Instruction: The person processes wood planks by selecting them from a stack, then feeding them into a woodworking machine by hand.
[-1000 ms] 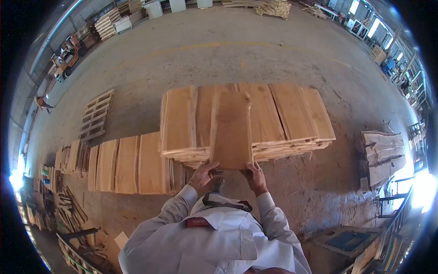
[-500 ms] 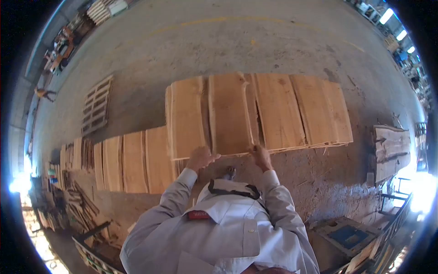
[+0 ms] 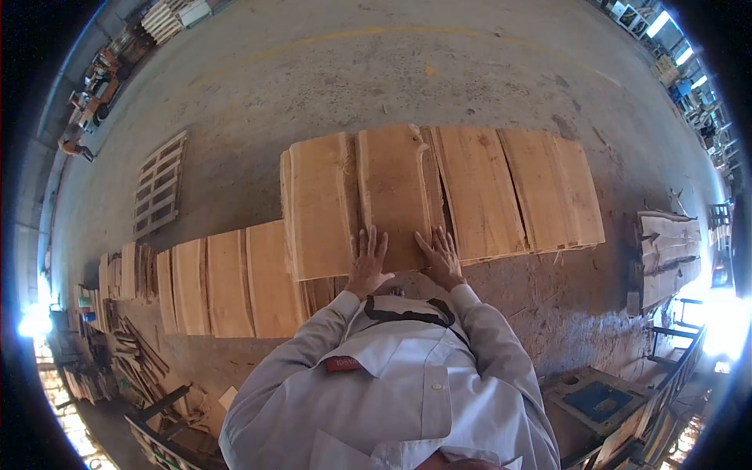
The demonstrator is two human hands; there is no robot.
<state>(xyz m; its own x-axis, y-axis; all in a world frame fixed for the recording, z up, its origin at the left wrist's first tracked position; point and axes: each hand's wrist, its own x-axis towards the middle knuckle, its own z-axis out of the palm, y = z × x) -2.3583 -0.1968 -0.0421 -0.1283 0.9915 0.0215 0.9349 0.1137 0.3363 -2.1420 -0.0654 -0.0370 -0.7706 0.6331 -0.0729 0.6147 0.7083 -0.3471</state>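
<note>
A darker brown plank (image 3: pixel 395 184) lies in the top row of a wooden board stack, between a paler plank (image 3: pixel 319 204) on its left and more pale planks (image 3: pixel 479 188) on its right. My left hand (image 3: pixel 368 262) rests with fingers spread at the near left corner of the darker plank. At its near right corner my right hand (image 3: pixel 441 258) lies flat, fingers apart. Neither hand is closed round a board. Dark gaps and rough edges show between the planks.
A lower row of boards (image 3: pixel 227 274) extends to the left. A wooden pallet (image 3: pixel 160 185) lies on the floor beyond it. Rough slabs (image 3: pixel 670 254) stand at the right. Loose sticks (image 3: pixel 141 352) lie at the lower left, and a distant person (image 3: pixel 76 149) is at the far left.
Both hands have gone from gripping the near edge of the darker plank to lying open on it, further forward. The darker plank sits slightly nearer my body.
</note>
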